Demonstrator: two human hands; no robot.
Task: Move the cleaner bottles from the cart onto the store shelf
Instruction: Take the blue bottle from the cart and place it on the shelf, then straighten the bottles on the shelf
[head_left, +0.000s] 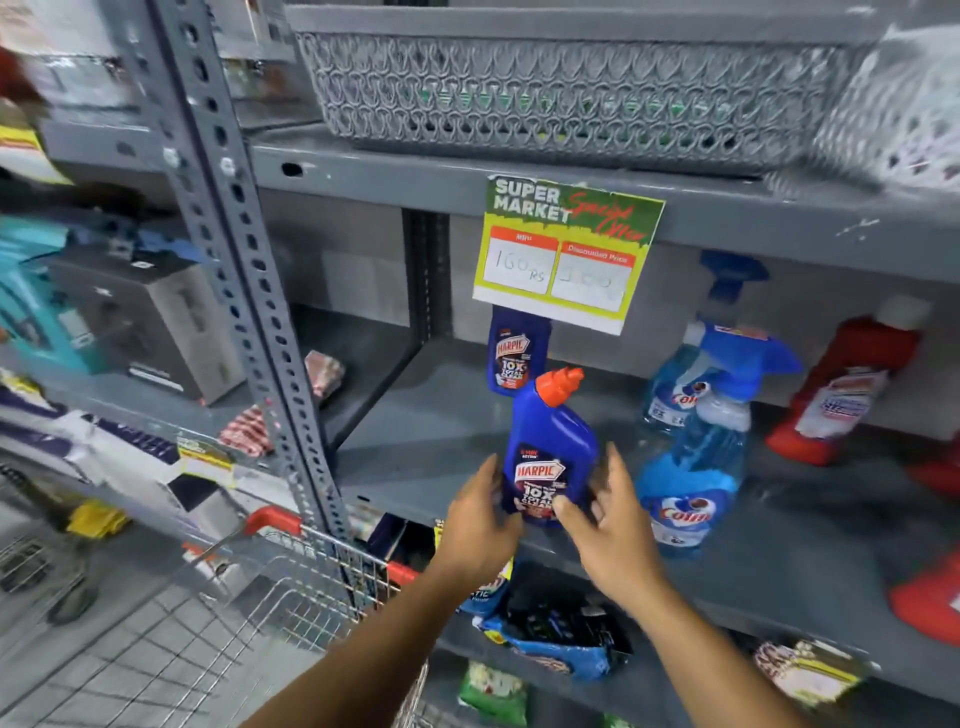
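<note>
Harpic bottle (550, 457) upright on grey metal shelf (447, 415), supermarket aisle.

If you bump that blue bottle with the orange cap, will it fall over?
Probably. The blue Harpic bottle is tall with a bent neck, so it looks tippy. Its smooth plastic may slide on the shelf. It looks stiff, unlikely to squash in the hands.

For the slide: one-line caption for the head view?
Both hands set a blue Harpic bottle on the grey shelf beside glass-cleaner sprays.
</note>
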